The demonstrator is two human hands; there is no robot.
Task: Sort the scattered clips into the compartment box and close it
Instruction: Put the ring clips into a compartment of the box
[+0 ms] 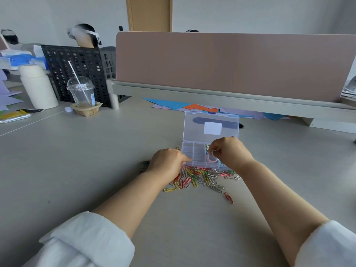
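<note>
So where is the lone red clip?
Head view: the red clip lies alone on the table, nearer and right of the clip pile, beside the right forearm.

A clear compartment box [196,158] is sitting open just beyond the left fingers [185,162], its lid [211,126] standing up behind. Coloured paper clips [198,175] are lying scattered beneath both hands, against the box's near wall. Pink clips [210,158] are hanging pinched in the right fingers [214,149] above a right-side compartment.

1. A pale grey tabletop [77,160] spreads wide in soft, even light.
2. A dusty-pink divider panel [231,64] stands along its far edge.
3. Behind it, a white wall [250,14] and a light wooden door [149,13].
4. A black perforated rack [77,62] stands far left.
</note>
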